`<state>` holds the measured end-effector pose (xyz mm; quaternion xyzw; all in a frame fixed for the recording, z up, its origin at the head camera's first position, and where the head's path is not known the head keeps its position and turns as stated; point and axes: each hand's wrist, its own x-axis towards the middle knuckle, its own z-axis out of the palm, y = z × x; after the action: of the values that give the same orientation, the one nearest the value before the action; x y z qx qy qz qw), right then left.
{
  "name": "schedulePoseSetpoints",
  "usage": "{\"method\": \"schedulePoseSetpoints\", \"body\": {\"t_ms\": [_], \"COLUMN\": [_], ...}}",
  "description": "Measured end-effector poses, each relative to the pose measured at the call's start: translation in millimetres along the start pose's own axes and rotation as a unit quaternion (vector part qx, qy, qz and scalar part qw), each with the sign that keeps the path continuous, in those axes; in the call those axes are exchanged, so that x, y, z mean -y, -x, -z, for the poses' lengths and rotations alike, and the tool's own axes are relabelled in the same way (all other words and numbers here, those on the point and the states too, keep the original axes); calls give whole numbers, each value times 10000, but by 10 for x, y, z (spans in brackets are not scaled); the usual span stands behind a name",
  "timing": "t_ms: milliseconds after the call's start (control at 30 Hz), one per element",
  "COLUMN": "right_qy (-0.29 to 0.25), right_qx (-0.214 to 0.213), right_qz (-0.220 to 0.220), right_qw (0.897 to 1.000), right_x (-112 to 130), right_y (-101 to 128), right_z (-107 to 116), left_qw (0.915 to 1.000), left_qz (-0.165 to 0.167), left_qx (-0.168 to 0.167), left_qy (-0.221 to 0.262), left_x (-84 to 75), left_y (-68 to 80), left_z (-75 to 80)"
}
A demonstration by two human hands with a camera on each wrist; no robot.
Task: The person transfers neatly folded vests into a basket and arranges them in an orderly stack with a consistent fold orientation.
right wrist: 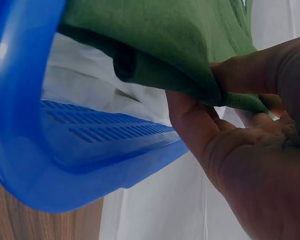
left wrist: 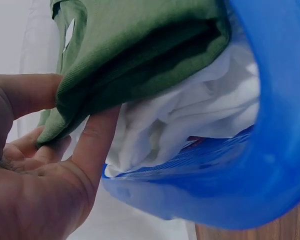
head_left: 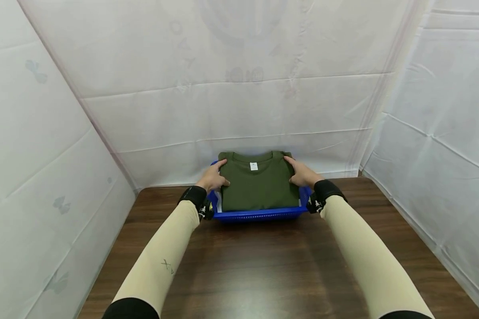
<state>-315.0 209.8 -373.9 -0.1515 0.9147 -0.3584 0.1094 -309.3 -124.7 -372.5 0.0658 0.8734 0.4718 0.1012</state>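
Observation:
A folded dark green T-shirt (head_left: 259, 188) with a white neck label (head_left: 253, 166) lies over a blue plastic basket (head_left: 259, 215) at the back of the table. My left hand (head_left: 213, 176) pinches its left edge, thumb above and fingers beneath, as the left wrist view shows. On the opposite edge my right hand (head_left: 302, 173) grips the cloth the same way, its fingers (right wrist: 187, 117) tucked under the fold. White cloth (left wrist: 190, 107) lies in the basket below the shirt. Most of that white cloth is hidden from above.
The basket stands on a dark wooden table (head_left: 259, 261) close to the rear wall of white sheeting (head_left: 239, 110). More white sheeting hangs on the left (head_left: 56, 177) and right (head_left: 439, 133) sides. Slotted basket walls (right wrist: 105, 127) rise around the cloth.

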Motion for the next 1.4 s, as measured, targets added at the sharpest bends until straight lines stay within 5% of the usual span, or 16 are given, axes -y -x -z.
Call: {"method": "schedulePoseSetpoints", "body": {"t_ms": [767, 1167, 1400], "right_qy": [-152, 189, 223], "right_qx": [566, 803, 830], "right_qz": [-634, -726, -762], "right_qw": [9963, 9939, 9934], "right_x": [-81, -57, -56], "right_y": [-4, 31, 66], "right_z": [-152, -172, -190], "left_qw": [9982, 9835, 9823], "left_qz": [313, 188, 237], "left_qx": [447, 594, 503], "left_qy": [-261, -1699, -1789], "left_x": [122, 91, 66], "left_y": [116, 133, 191], "left_z": [-61, -120, -179]}}
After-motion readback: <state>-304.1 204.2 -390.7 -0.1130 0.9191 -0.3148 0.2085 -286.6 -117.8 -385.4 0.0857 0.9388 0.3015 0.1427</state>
